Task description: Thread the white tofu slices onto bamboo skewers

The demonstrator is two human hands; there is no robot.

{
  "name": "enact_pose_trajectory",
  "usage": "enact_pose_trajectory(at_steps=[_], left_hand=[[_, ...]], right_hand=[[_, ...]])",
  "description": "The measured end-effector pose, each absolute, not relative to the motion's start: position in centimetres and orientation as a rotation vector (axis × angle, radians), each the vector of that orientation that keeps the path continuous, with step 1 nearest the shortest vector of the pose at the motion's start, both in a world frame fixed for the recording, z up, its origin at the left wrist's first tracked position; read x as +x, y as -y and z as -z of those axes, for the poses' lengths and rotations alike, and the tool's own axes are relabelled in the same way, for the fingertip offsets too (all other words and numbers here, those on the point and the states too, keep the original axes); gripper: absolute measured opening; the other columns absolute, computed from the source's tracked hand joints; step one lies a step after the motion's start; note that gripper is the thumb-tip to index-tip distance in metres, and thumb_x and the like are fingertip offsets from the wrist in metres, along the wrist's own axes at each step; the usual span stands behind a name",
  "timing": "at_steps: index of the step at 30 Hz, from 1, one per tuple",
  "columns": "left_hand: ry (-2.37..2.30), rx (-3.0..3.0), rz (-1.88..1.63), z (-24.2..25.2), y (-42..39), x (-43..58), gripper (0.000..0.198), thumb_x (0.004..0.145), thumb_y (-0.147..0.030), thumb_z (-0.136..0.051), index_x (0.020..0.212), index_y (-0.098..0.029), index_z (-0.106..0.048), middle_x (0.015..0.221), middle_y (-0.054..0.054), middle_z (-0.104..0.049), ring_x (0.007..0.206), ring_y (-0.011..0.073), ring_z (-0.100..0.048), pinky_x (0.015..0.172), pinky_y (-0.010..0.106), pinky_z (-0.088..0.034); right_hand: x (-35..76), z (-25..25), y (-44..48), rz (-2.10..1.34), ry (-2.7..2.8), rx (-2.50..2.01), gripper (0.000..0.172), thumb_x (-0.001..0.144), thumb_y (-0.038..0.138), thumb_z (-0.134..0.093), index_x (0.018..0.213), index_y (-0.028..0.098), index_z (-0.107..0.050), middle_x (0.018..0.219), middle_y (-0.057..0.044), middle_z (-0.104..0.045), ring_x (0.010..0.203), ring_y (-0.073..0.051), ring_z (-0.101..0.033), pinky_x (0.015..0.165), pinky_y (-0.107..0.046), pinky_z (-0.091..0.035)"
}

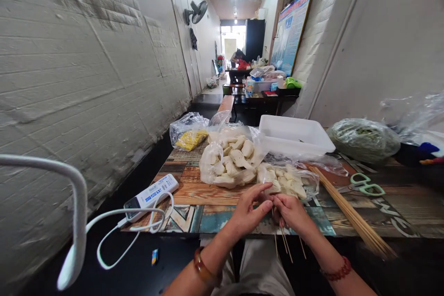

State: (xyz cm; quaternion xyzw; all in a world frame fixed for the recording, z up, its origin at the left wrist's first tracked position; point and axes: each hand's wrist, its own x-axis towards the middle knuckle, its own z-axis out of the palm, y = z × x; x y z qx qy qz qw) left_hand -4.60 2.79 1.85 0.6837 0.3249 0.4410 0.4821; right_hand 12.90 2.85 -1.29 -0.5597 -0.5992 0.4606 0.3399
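My right hand [290,212] is closed around several thin bamboo skewers [285,243], whose ends point down past the table's front edge. Close beside it, my left hand [250,209] has its thumb and fingers apart, with the thumb near the right fingertips. Just beyond both hands lies a clear plastic bag of pale, off-white pieces [289,184]. Behind and to the left sits a larger open bag of similar pale chunks [237,159]. A loose bundle of bamboo skewers [350,210] rests slanting over the table edge to the right of my right hand.
Green-handled scissors [373,188] lie right of the skewer bundle. Behind stand a white plastic tub [294,141] and a bag of greens [364,138]. At the left are a bag with yellow contents [189,138] and a white power bank [152,196] with a looping cable. A person sits far back.
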Motion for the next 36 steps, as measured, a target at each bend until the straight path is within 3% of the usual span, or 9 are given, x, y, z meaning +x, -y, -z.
enact_pose_trajectory(at_steps=[2, 5, 8, 10, 13, 19, 21, 30, 36], left_hand=[[-0.829, 1.629, -1.073, -1.8, -2.6, -5.0, 0.053, 0.086, -0.046, -0.062, 0.128, -0.015, -0.06, 0.114, 0.014, -0.068, 0.1, 0.0256, -0.063, 0.091, 0.039, -0.048], [-0.833, 1.548, -1.094, -2.0, -2.5, -5.5, 0.052, 0.084, -0.047, -0.064, 0.126, -0.016, -0.062, 0.118, 0.014, -0.066, 0.102, 0.0254, -0.063, 0.092, 0.038, -0.048], [-0.802, 1.43, -1.115, -2.0, -2.2, -5.9, 0.049, 0.084, -0.046, -0.064, 0.123, -0.017, -0.063, 0.119, 0.013, -0.066, 0.101, 0.0244, -0.064, 0.092, 0.036, -0.047], [-0.779, 1.358, -1.123, -2.1, -2.0, -6.0, 0.045, 0.086, -0.045, -0.063, 0.122, -0.018, -0.063, 0.121, 0.012, -0.066, 0.101, 0.0236, -0.064, 0.091, 0.035, -0.047], [-0.744, 1.282, -1.147, -2.5, -2.0, -5.8, 0.044, 0.086, -0.045, -0.062, 0.123, -0.021, -0.063, 0.128, 0.011, -0.063, 0.102, 0.0233, -0.064, 0.089, 0.034, -0.048], [-0.696, 1.268, -1.254, -4.1, -2.9, -4.9, 0.045, 0.086, -0.042, -0.063, 0.127, -0.023, -0.062, 0.136, 0.009, -0.058, 0.109, 0.024, -0.061, 0.083, 0.029, -0.049], [-0.7, 1.239, -1.267, -4.3, -3.1, -4.7, 0.044, 0.087, -0.041, -0.062, 0.127, -0.024, -0.061, 0.141, 0.009, -0.054, 0.109, 0.0239, -0.061, 0.079, 0.028, -0.049], [-0.68, 1.199, -1.218, -4.1, -3.0, -4.0, 0.053, 0.088, -0.042, -0.06, 0.136, -0.021, -0.054, 0.131, 0.013, -0.061, 0.101, 0.0233, -0.062, 0.063, 0.024, -0.047], [-0.694, 1.157, -1.248, -4.3, -3.1, -4.0, 0.05, 0.087, -0.041, -0.061, 0.133, -0.022, -0.057, 0.139, 0.013, -0.055, 0.096, 0.0212, -0.063, 0.06, 0.023, -0.047]], right_hand=[[13.3, 1.0, -2.0, -1.183, 1.593, -1.463, 0.044, 0.09, 0.053, -0.044, 0.066, 0.02, -0.06, 0.046, 0.001, -0.061, 0.036, -0.013, -0.054, 0.038, -0.023, -0.037], [13.6, 0.7, -0.4, -1.137, 1.598, -1.504, 0.042, 0.091, 0.05, -0.042, 0.095, 0.015, -0.067, 0.053, 0.0, -0.065, 0.04, -0.016, -0.058, 0.04, -0.026, -0.042], [13.5, 0.8, 1.1, -1.068, 1.584, -1.541, 0.05, 0.09, 0.045, -0.044, 0.121, 0.01, -0.059, 0.057, 0.0, -0.066, 0.044, -0.018, -0.06, 0.046, -0.029, -0.045], [13.2, 1.1, 1.7, -1.024, 1.579, -1.546, 0.053, 0.089, 0.043, -0.047, 0.128, 0.008, -0.055, 0.057, 0.001, -0.066, 0.045, -0.018, -0.06, 0.052, -0.03, -0.047], [12.7, 1.4, 1.8, -0.993, 1.558, -1.546, 0.053, 0.088, 0.042, -0.049, 0.127, 0.009, -0.057, 0.053, 0.002, -0.064, 0.041, -0.018, -0.058, 0.052, -0.031, -0.046], [12.8, 1.8, 2.0, -0.944, 1.384, -1.538, 0.046, 0.084, 0.05, -0.053, 0.108, 0.015, -0.07, 0.044, 0.004, -0.053, 0.044, -0.019, -0.054, 0.052, -0.03, -0.042], [13.1, 2.2, 2.6, -0.965, 1.313, -1.527, 0.049, 0.083, 0.056, -0.053, 0.108, 0.017, -0.07, 0.046, 0.004, -0.051, 0.044, -0.018, -0.051, 0.049, -0.028, -0.04], [13.7, 2.8, 4.9, -1.139, 1.09, -1.512, 0.063, 0.081, 0.064, -0.054, 0.112, 0.011, -0.066, 0.043, 0.01, -0.034, 0.036, -0.009, -0.027, 0.039, -0.022, -0.02], [14.4, 3.6, 5.5, -1.173, 1.023, -1.453, 0.063, 0.08, 0.062, -0.059, 0.115, 0.011, -0.066, 0.043, 0.01, -0.035, 0.039, -0.009, -0.031, 0.04, -0.022, -0.023]])
